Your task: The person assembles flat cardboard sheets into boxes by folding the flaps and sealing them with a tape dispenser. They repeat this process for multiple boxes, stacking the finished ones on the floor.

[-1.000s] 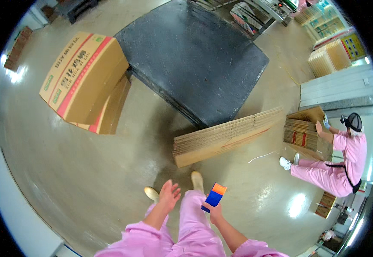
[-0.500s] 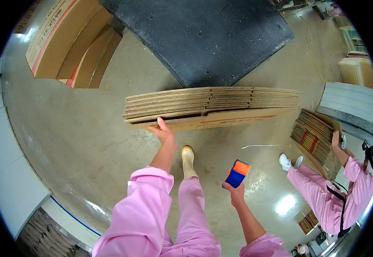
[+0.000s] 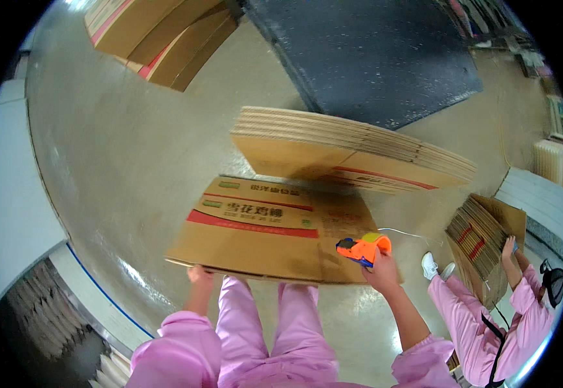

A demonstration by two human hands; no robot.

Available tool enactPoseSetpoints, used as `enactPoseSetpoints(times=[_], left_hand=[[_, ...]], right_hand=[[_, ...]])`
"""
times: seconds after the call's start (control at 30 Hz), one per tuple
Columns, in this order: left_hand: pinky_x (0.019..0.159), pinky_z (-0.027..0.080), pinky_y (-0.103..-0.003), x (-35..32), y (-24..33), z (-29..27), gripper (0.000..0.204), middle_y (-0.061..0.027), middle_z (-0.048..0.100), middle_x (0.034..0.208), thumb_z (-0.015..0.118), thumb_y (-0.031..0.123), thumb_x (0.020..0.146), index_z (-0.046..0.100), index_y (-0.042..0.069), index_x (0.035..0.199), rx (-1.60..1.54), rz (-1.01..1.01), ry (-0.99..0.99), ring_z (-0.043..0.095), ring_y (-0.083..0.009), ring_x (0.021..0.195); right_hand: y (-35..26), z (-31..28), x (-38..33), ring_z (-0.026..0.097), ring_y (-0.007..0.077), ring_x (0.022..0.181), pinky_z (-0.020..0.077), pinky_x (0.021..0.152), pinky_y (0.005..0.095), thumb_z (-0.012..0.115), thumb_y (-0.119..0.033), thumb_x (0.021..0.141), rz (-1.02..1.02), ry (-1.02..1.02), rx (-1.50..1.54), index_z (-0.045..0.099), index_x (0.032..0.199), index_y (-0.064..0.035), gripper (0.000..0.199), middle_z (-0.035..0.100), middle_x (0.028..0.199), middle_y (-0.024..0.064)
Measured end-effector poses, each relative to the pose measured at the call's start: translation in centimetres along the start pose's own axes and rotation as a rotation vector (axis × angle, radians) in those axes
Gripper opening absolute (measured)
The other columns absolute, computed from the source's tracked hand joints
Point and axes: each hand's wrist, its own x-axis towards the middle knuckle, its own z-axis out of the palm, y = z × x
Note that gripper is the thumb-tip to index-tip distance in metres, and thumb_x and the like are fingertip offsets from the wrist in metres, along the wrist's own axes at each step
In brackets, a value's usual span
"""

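A flattened cardboard box (image 3: 262, 255) with red bands lies across the space before my legs. My left hand (image 3: 200, 275) is closed on its near left edge, the fingertips hidden by the board. An orange and blue tape dispenser (image 3: 358, 250) with a yellowish roll is gripped in my right hand (image 3: 382, 271), over the box's right end. Whether that hand also touches the board I cannot tell. Just beyond, a stack of flattened boxes (image 3: 346, 158) stands on edge.
A large dark slab (image 3: 372, 64) lies behind the stack. More cardboard boxes (image 3: 165, 45) stand at the far left. On the right a co-worker in pink (image 3: 514, 343) holds another bundle of flattened boxes (image 3: 472, 236). A thin white strap (image 3: 401, 231) lies on the floor.
My left hand has pulled one flattened box off the stack toward me, and it has tipped flatter. My right hand has brought the tape dispenser up over its right end.
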Motion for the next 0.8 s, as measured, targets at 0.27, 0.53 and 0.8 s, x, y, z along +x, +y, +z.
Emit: enactPoseSetpoints(times=[0.27,0.53,0.8], left_hand=[[0.080,0.051,-0.047,11.9,9.8,-11.4,0.034,-0.0108,0.056,0.116,0.051,0.012,0.092,0.045,0.013,0.126,0.004,0.022,0.036,0.058,-0.0280,0.103],[0.083,0.049,-0.035,14.0,9.1,-10.0,0.029,-0.0060,0.060,0.103,0.055,-0.001,0.086,0.052,0.002,0.115,0.029,0.394,0.046,0.058,-0.0185,0.094],[0.088,0.046,-0.031,13.4,14.7,-18.5,0.041,-0.0096,0.060,0.110,0.050,-0.008,0.080,0.050,0.000,0.120,0.196,0.690,0.004,0.057,-0.0185,0.100]], right_hand=[[-5.0,13.7,-0.8,0.053,0.0360,0.111,0.0423,0.095,0.0405,0.084,-0.061,0.043,0.014,-0.502,-0.339,0.033,0.129,0.0052,0.120,0.059,0.112,0.0191],[-8.2,17.1,-2.0,0.050,0.0328,0.116,0.0407,0.098,0.0394,0.087,-0.050,0.045,0.016,-0.453,-0.220,0.038,0.130,-0.0024,0.109,0.057,0.119,0.0159],[-18.1,16.2,3.4,0.059,0.0322,0.095,0.0457,0.085,0.0412,0.073,-0.018,0.058,-0.353,0.082,-0.346,0.055,0.116,-0.0075,0.061,0.062,0.103,0.0108]])
